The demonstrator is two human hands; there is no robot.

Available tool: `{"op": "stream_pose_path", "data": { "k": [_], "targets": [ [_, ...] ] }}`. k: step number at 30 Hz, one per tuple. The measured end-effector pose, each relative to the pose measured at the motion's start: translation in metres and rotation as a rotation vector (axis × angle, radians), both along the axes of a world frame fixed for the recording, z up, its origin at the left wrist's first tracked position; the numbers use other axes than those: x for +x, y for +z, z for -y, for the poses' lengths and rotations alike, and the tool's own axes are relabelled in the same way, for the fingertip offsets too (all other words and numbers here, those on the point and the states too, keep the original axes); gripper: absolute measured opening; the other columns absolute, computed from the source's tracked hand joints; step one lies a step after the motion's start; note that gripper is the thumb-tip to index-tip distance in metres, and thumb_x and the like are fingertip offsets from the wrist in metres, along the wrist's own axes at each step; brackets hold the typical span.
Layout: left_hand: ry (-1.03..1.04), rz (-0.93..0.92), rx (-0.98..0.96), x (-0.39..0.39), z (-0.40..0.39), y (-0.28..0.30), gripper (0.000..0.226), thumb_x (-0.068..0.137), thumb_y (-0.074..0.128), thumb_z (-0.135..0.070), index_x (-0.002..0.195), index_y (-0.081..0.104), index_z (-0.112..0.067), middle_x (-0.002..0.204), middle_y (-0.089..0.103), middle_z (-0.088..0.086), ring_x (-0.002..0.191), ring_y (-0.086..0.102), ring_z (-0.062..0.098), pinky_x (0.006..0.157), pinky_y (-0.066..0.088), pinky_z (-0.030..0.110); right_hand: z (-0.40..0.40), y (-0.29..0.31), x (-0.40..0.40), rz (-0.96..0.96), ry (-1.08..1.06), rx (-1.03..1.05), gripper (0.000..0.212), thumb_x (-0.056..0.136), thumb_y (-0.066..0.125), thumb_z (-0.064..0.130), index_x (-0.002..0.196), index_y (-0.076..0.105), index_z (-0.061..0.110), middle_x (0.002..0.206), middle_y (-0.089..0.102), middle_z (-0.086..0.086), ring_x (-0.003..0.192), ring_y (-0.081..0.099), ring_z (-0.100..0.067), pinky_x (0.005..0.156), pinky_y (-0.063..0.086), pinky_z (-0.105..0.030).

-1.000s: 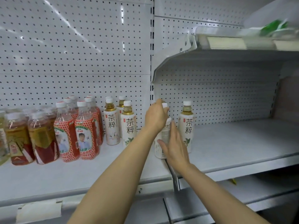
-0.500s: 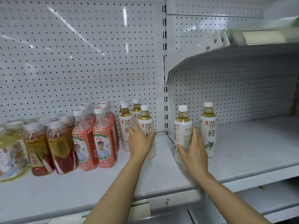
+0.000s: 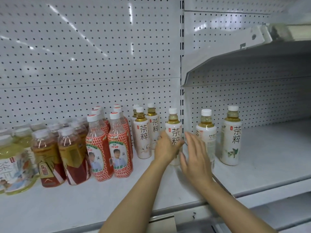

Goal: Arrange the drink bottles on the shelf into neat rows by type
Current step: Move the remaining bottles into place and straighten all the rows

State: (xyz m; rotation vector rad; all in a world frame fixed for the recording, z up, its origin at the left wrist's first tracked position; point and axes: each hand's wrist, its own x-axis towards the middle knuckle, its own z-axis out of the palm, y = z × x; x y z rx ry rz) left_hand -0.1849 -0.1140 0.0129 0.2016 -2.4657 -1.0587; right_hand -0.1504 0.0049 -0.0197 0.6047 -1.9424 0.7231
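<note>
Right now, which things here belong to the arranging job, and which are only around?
Job:
left hand holding a white tea bottle
right hand, open
two white tea bottles further right
red-label bottles
brown tea bottles

Around:
pegboard wall
upper shelf

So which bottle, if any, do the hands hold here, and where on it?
The left hand grips a white-label tea bottle round its lower body. The right hand is open beside it, fingers straight, holding nothing.

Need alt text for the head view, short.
The left hand grips a white tea bottle on a white shelf; the right hand is open beside it. Red-labelled bottles stand in rows further left.
</note>
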Motion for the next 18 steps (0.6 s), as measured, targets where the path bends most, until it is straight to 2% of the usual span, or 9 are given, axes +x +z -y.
{"op": "stream_pose_path", "data": {
  "k": [1,3,5,7,9,12,14,18],
  "targets": [
    [-0.036,-0.023,0.043,0.0,0.004,-0.001,0.072,0.08,0.07,-0.058,0.127,0.042,-0.011,0.121,0.061,0.007,0.113,0.059,0.027,0.084,0.05,0.038,0.008,-0.002,-0.001,0.074,0.008,-0.009,0.07,0.084,0.065,0.009,0.144,0.031,0.005,0.143,0.043,-0.013,0.134,0.034,-0.025,0.113,0.031,-0.041],
    [-0.008,-0.176,0.127,0.005,0.014,-0.002,0.079,0.079,0.072,-0.057,0.136,0.042,-0.012,0.133,0.057,0.004,0.125,0.053,0.022,0.1,0.047,0.04,0.021,-0.002,-0.003,0.255,0.017,-0.05,0.08,0.087,0.065,0.016,0.15,0.017,0.01,0.153,0.029,-0.011,0.141,0.023,-0.024,0.116,0.024,-0.039],
    [0.16,-0.418,0.116,0.01,0.027,0.0,0.08,0.083,0.073,-0.045,0.144,0.036,-0.009,0.143,0.046,0.005,0.134,0.042,0.021,0.111,0.038,0.04,0.029,0.0,-0.007,0.42,0.041,-0.092,0.088,0.089,0.064,0.023,0.152,0.004,0.01,0.158,0.017,-0.01,0.145,0.014,-0.023,0.117,0.017,-0.036],
    [0.316,-0.506,0.115,0.012,0.038,0.004,0.083,0.085,0.074,-0.031,0.149,0.028,-0.005,0.149,0.037,0.013,0.139,0.033,0.027,0.116,0.031,0.042,0.036,0.002,-0.014,0.527,0.063,-0.141,0.096,0.087,0.067,0.027,0.152,0.0,0.009,0.157,0.016,-0.012,0.145,0.017,-0.025,0.115,0.023,-0.039],
    [0.366,-0.406,0.155,0.006,0.045,0.004,0.093,0.085,0.075,-0.024,0.153,0.016,0.0,0.154,0.027,0.02,0.143,0.026,0.033,0.117,0.025,0.042,0.042,0.005,-0.024,0.617,0.054,-0.185,0.098,0.084,0.07,0.03,0.151,0.003,0.009,0.154,0.025,-0.012,0.14,0.029,-0.027,0.109,0.035,-0.041],
    [0.377,-0.197,0.235,-0.009,0.051,-0.004,0.099,0.085,0.074,-0.024,0.153,0.007,0.001,0.155,0.022,0.026,0.142,0.026,0.04,0.117,0.026,0.045,0.046,0.006,-0.041,0.663,-0.003,-0.23,0.08,0.078,0.074,0.028,0.139,0.026,0.01,0.134,0.05,-0.011,0.119,0.052,-0.028,0.087,0.049,-0.04],
    [0.397,-0.139,0.271,-0.014,0.055,-0.009,0.091,0.087,0.072,-0.021,0.152,0.012,0.0,0.151,0.028,0.026,0.137,0.033,0.042,0.113,0.033,0.047,0.05,0.007,-0.049,0.7,-0.003,-0.251,0.071,0.075,0.077,0.026,0.13,0.035,0.011,0.126,0.056,-0.009,0.111,0.056,-0.027,0.083,0.05,-0.038],
    [0.43,-0.148,0.278,-0.019,0.057,-0.012,0.08,0.088,0.069,-0.016,0.149,0.02,0.001,0.146,0.037,0.025,0.131,0.042,0.041,0.107,0.039,0.045,0.065,0.013,-0.061,0.731,0.074,-0.276,0.063,0.073,0.079,0.023,0.122,0.041,0.013,0.122,0.059,-0.007,0.11,0.056,-0.025,0.083,0.046,-0.033]
  ]
}}
